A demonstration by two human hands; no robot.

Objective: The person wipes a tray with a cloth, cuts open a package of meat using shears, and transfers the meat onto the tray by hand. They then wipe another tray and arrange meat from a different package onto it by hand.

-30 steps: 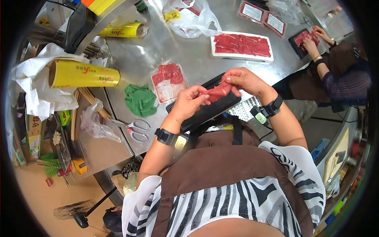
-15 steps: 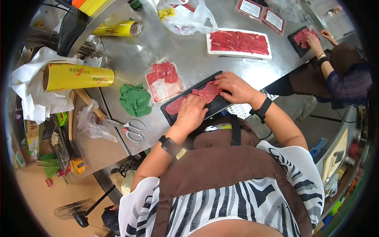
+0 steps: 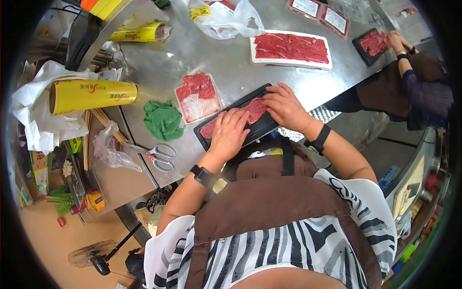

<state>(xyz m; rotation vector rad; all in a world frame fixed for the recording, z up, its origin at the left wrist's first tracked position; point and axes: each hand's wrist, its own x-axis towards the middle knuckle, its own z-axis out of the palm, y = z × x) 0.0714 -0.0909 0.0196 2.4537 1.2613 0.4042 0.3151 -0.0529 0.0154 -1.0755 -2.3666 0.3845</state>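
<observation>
A long black tray (image 3: pixel 269 115) lies tilted across the steel table's near edge, with thin slices of red meat (image 3: pixel 255 110) in it. My left hand (image 3: pixel 230 129) rests flat over the meat in the tray's left half, fingers extended, hiding part of it. At the tray's right end, my right hand (image 3: pixel 288 108) pinches the edge of the meat slice between thumb and fingers; the fingertips are partly hidden. Just beyond the tray's left end sits a clear-white tray (image 3: pixel 197 110) with meat slices on a white, bubbly-looking pad.
A green cloth (image 3: pixel 162 120) and scissors (image 3: pixel 161 156) lie to the left, near yellow film rolls (image 3: pixel 94 96). Farther back are a white tray of meat (image 3: pixel 291 49), a plastic bag (image 3: pixel 228 21) and labelled packs (image 3: pixel 334 21). At right, a co-worker's hands (image 3: pixel 396 43) touch meat in another black tray.
My left hand has flattened over the meat and the slice lies smoother in the tray. My right hand has stayed at its right end. The co-worker's hands have come together.
</observation>
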